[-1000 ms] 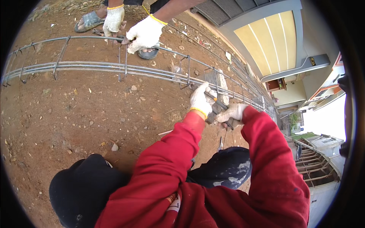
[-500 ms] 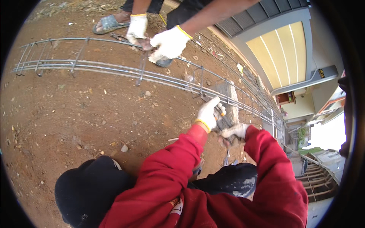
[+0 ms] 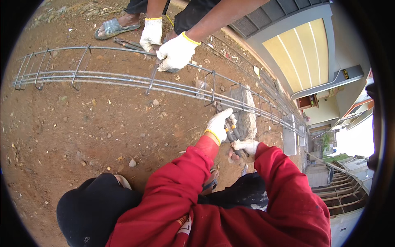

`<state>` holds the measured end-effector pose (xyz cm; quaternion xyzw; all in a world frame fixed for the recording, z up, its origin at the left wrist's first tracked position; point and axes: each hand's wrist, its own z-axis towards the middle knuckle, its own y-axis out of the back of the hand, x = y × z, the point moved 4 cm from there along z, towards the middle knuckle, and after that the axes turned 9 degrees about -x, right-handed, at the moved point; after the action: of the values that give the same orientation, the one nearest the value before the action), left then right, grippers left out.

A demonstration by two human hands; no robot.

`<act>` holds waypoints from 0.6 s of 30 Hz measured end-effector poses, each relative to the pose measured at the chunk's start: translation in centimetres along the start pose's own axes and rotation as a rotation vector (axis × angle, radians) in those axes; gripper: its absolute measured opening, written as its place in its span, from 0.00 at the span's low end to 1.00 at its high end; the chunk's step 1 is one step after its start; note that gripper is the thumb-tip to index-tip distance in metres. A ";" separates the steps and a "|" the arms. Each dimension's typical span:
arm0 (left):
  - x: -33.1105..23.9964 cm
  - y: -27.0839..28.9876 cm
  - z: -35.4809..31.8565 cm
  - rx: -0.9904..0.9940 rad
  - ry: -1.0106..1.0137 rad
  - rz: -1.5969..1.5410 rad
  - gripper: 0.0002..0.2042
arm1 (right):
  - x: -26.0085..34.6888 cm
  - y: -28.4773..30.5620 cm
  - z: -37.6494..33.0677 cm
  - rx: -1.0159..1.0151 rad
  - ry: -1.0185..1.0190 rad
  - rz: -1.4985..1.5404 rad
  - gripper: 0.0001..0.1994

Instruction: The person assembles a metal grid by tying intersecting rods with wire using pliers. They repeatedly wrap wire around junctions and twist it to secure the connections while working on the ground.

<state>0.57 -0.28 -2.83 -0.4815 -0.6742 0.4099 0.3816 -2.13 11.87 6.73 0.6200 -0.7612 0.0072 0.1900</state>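
Observation:
My left hand (image 3: 218,124), in a white glove with a yellow cuff, closes around the upper part of a pair of pincers (image 3: 233,131) with dark handles and orange bands. Lower down, my gloved right hand (image 3: 245,147) grips the handle ends. The tool's head sits close to a square wire stirrup (image 3: 213,87) on a long rebar cage (image 3: 119,77); whether its jaws touch the wire I cannot tell. Both my sleeves are red.
Across the cage, another person's gloved hands (image 3: 177,52) work at the top bar, beside another dark-handled tool (image 3: 128,43). A concrete block (image 3: 247,115) lies under the cage. Brown dirt with small stones surrounds it; a building (image 3: 300,57) stands right.
My hands and the pincers have shifted slightly left in the view, and the handles show more plainly. The other person's hands have shifted slightly left too.

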 end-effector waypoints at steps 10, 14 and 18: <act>1.0 -0.7 -1.0 -0.408 -0.353 0.059 0.09 | -0.1 -2.6 0.1 -0.293 0.219 -0.100 0.24; 1.6 -0.9 -2.4 -0.231 -0.140 0.076 0.09 | -0.6 -1.5 -2.9 0.352 0.051 0.444 0.26; 2.8 2.4 -2.0 -0.305 -0.112 0.118 0.11 | -1.0 -0.8 -4.6 -0.460 0.306 -0.655 0.33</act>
<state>2.50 3.22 -3.92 -0.5491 -0.7192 0.3508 0.2412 0.09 13.78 10.55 0.7622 -0.4690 -0.1314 0.4265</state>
